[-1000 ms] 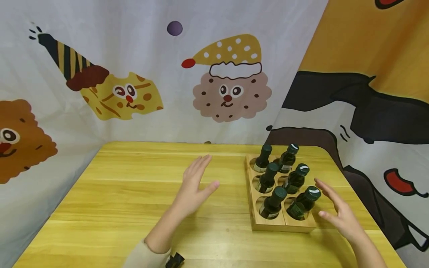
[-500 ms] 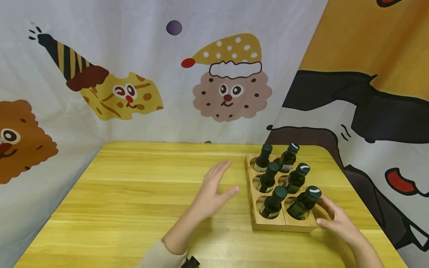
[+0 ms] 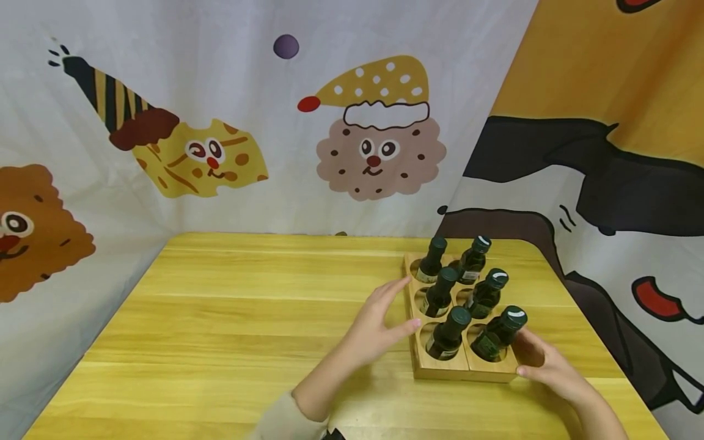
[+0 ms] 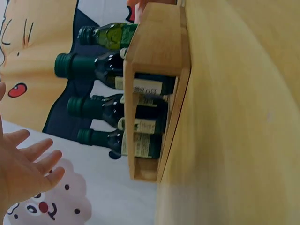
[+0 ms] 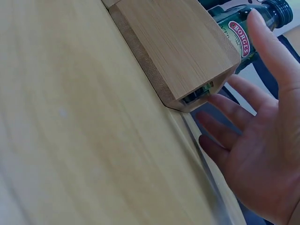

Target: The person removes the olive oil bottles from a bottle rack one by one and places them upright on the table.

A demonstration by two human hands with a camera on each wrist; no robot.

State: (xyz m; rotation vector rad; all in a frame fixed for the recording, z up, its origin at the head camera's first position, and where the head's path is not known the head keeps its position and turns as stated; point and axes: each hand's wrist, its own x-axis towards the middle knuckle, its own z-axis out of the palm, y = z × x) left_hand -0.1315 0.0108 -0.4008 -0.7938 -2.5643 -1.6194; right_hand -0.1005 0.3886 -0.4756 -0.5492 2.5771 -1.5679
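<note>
A light wooden rack [image 3: 445,371] stands on the table's right half. Several green glass bottles with dark green caps sit upright in its round holes, among them a front-right bottle [image 3: 495,336] and a front-left bottle [image 3: 448,335]. My left hand [image 3: 374,330] is spread beside the rack's left side, fingertips close to its edge; the left wrist view shows that hand [image 4: 26,171] apart from the bottles. At the front right corner, my right hand [image 3: 552,366] has its thumb by the rack's edge. Its loosely bent fingers [image 5: 234,110] are at the wood, though contact is unclear.
The yellow wooden table [image 3: 220,324] extends left of the rack. Behind it hangs a white curtain [image 3: 231,36] with cartoon prints, which continues along the right side. A "Borges" label [image 5: 240,38] shows on one bottle in the right wrist view.
My left hand has moved right, up to the rack's left side. My right hand has lowered and come in to the rack's right side. Rack and bottles have stayed in place.
</note>
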